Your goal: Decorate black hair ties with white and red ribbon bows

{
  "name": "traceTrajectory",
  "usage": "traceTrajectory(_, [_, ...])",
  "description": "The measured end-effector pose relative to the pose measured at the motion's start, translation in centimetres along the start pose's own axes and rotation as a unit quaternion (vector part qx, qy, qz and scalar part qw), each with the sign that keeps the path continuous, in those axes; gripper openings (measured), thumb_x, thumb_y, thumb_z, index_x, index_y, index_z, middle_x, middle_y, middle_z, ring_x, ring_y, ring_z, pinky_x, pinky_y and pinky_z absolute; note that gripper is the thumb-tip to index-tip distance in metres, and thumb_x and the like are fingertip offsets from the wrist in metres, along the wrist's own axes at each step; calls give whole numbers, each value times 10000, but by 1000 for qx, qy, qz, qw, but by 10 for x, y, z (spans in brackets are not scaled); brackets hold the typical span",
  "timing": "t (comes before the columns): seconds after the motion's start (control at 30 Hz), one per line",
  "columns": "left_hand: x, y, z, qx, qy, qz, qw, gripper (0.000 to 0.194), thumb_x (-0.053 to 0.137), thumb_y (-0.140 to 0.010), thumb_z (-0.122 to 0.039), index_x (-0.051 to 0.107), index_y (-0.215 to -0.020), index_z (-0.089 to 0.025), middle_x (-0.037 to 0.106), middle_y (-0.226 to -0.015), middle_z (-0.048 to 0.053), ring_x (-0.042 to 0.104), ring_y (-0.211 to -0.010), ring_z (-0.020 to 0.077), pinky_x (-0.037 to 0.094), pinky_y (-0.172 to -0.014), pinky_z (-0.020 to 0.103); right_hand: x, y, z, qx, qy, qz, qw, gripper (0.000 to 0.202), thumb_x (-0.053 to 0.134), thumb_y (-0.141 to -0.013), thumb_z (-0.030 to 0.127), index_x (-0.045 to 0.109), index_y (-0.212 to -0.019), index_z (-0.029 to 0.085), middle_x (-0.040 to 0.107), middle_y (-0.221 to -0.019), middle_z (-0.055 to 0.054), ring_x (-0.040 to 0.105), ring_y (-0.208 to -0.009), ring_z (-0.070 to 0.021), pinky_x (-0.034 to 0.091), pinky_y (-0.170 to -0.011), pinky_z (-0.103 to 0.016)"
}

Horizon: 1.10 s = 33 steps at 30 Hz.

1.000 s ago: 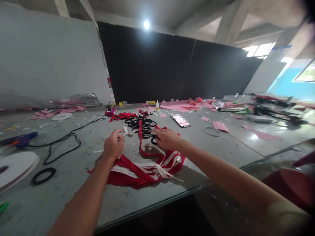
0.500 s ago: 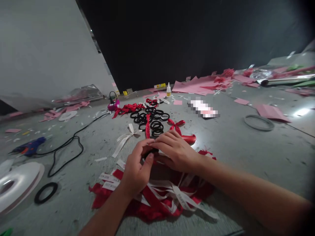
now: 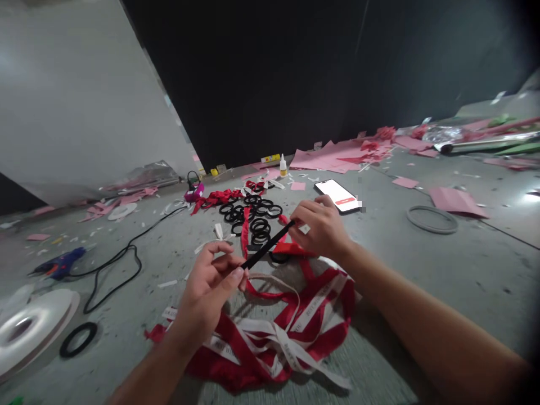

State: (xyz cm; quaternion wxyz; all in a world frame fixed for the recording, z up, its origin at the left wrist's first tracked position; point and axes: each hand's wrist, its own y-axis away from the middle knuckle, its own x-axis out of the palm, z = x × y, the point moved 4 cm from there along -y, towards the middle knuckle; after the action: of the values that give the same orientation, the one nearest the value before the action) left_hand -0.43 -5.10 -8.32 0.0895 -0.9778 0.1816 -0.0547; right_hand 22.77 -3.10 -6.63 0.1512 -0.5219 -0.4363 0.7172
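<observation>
A black elastic hair tie is pulled out into a straight band between my two hands. My left hand pinches its near end between thumb and fingers. At the far end, my right hand grips it with bent fingers. Below them lies a loose heap of red ribbon and white printed ribbon. Just beyond my hands is a cluster of black hair ties, with a narrow red ribbon strip across it. Another black tie lies partly hidden under red ribbon.
On the left are a blue glue gun with a black cord, a white ribbon spool and a single black ring. Farther back stand a small glue bottle and pink paper. A phone and a grey ring lie right.
My hands have moved apart, and the black hair tie is now stretched between them. The red and white ribbons have dropped into a looser heap below. The view has shifted slightly.
</observation>
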Motion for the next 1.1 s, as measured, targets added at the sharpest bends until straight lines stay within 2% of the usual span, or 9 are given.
traceTrajectory(0.07, [0, -10, 0, -15, 19, 2, 1000, 212, 632, -859, -211, 459, -980, -234, 628, -820, -29, 597, -699, 101, 471, -677, 220, 0, 0, -12, -11, 33, -8, 999, 110, 546, -774, 193, 558, -665, 182, 614, -660, -4, 501, -588, -133, 333, -761, -348])
traceTrajectory(0.13, [3, -22, 3, -21, 16, 4, 1000, 169, 625, -864, -225, 472, -937, -222, 605, -805, -33, 583, -694, 96, 459, -660, 209, 3, 1, -11, -34, 56, -11, 998, 128, 541, -771, 207, 550, -646, 181, 608, -648, -7, 476, -570, -128, 335, -769, -349])
traceTrajectory(0.23, [11, -35, 13, -12, -36, 10, 999, 156, 633, -864, -266, 520, -957, -209, 564, -771, -36, 538, -656, 82, 428, -605, 184, 11, 4, 6, -67, 51, 1, 996, 126, 532, -794, 243, 569, -693, 179, 615, -669, -10, 479, -587, -132, 345, -799, -349])
traceTrajectory(0.33, [17, -34, 26, -28, -103, 28, 994, 215, 588, -898, -354, 559, -1039, -194, 557, -752, -20, 520, -648, 90, 426, -592, 188, 17, 6, 29, -93, 14, 5, 996, 93, 518, -786, 224, 569, -721, 181, 595, -652, -4, 471, -587, -137, 360, -766, -334])
traceTrajectory(0.47, [15, -22, 39, -50, -56, 18, 997, 296, 570, -908, -389, 513, -1143, -219, 569, -794, -14, 536, -679, 96, 443, -635, 197, 21, 9, 49, -127, -44, 37, 990, 104, 496, -816, 172, 569, -743, 181, 576, -640, 2, 453, -572, -138, 380, -742, -326])
traceTrajectory(0.63, [14, -23, 43, -32, -35, -8, 999, 289, 619, -877, -363, 529, -1105, -209, 577, -883, 9, 538, -743, 107, 439, -662, 196, 25, 12, 56, -99, -106, 91, 985, 101, 485, -888, 167, 584, -876, 180, 626, -772, -28, 518, -651, -149, 398, -666, -306])
traceTrajectory(0.87, [12, -28, 35, 7, -84, -39, 996, 266, 571, -903, -364, 514, -1103, -197, 581, -901, 21, 557, -787, 135, 442, -695, 224, 25, 16, 56, -79, -143, 104, 981, 163, 497, -923, 207, 588, -1058, 198, 670, -931, -48, 602, -716, -141, 399, -584, -274])
traceTrajectory(0.97, [11, -25, 31, 35, -115, -43, 992, 253, 554, -913, -356, 507, -1095, -187, 584, -889, 25, 569, -788, 143, 447, -707, 238, 26, 18, 57, -67, -159, 97, 980, 156, 484, -928, 176, 598, -1034, 194, 672, -879, -36, 590, -663, -122, 376, -549, -256])
traceTrajectory(1.1, [11, -21, 32, 59, -144, -45, 987, 231, 527, -931, -330, 489, -1113, -192, 582, -885, 20, 569, -802, 145, 445, -742, 252, 25, 19, 59, -45, -186, 105, 976, 134, 469, -893, 125, 587, -891, 190, 631, -749, -12, 534, -581, -112, 353, -535, -246])
